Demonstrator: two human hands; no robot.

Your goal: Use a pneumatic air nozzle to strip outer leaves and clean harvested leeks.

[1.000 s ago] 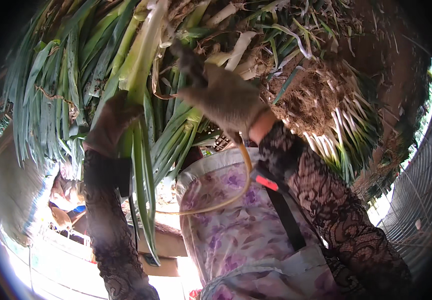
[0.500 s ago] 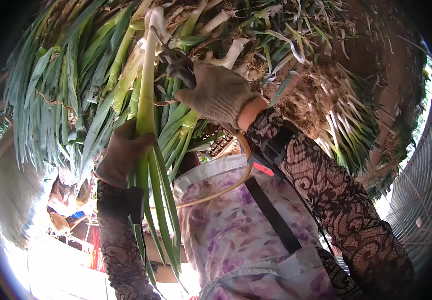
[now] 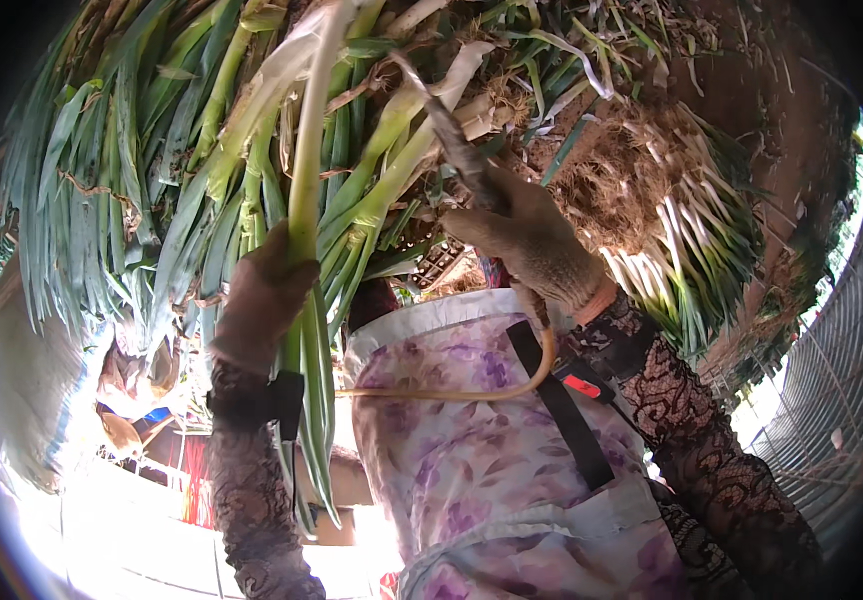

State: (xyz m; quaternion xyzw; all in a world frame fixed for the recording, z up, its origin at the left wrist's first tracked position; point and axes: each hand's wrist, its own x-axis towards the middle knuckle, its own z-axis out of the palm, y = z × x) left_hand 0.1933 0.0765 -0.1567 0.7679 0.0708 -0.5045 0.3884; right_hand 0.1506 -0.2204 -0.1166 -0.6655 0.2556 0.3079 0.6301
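My gloved left hand [image 3: 264,302] is closed around a long green onion [image 3: 307,190], where its pale shank turns green. The shank points away from me, and its leaves [image 3: 318,400] hang down past my wrist. To the right, my gloved right hand [image 3: 534,240] grips an air blow gun [image 3: 460,150] with a dark body and a thin nozzle. A yellowish hose [image 3: 442,395] leads from that hand across my front. The nozzle tip is to the right of the onion, apart from it.
A thick heap of green onions [image 3: 102,200] lies ahead and left. At the right sits a bundle of onions [image 3: 687,265] with pale shanks, beside a mass of brown roots [image 3: 592,190]. Loose trimmings [image 3: 582,70] litter the far side. A ribbed sheet [image 3: 832,400] curves along the right edge.
My right hand has moved right and toward me with the blow gun, away from the onion. My left hand has shifted slightly right, and the onion's far end now leans right.
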